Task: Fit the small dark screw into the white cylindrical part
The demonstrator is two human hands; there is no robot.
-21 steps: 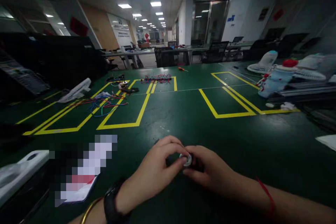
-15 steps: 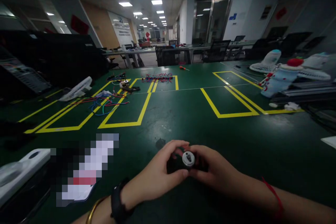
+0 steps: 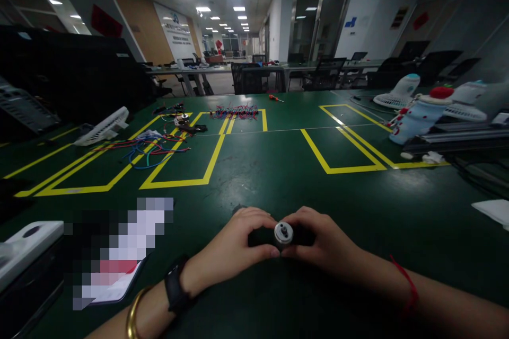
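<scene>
A small silver metal motor [image 3: 283, 232] with a round top and a short off-centre shaft stands upright between my hands, low in the middle of the view. My left hand [image 3: 242, 238] curves round from the left, its thumb and fingertips touching the motor's side. From the right, my right hand [image 3: 318, 230] closes on the same motor with thumb and forefinger. The motor's lower part is mostly in shadow. Beneath both hands is the dark green tabletop [image 3: 254, 180].
At left lie a blurred-out phone [image 3: 119, 288] and a white-and-black device [image 3: 32, 249]. Farther back are loose coloured wires [image 3: 149, 148], a wire bundle [image 3: 238, 112], a screwdriver [image 3: 274, 98] and white fans [image 3: 401, 90]. A blue bottle [image 3: 417, 116] stands at right. Yellow tape [image 3: 175, 185] marks the table.
My left fingertips, which reached across the motor's far side, have drawn back to its left side. The motor stays between both hands. The whole view has shifted slightly.
</scene>
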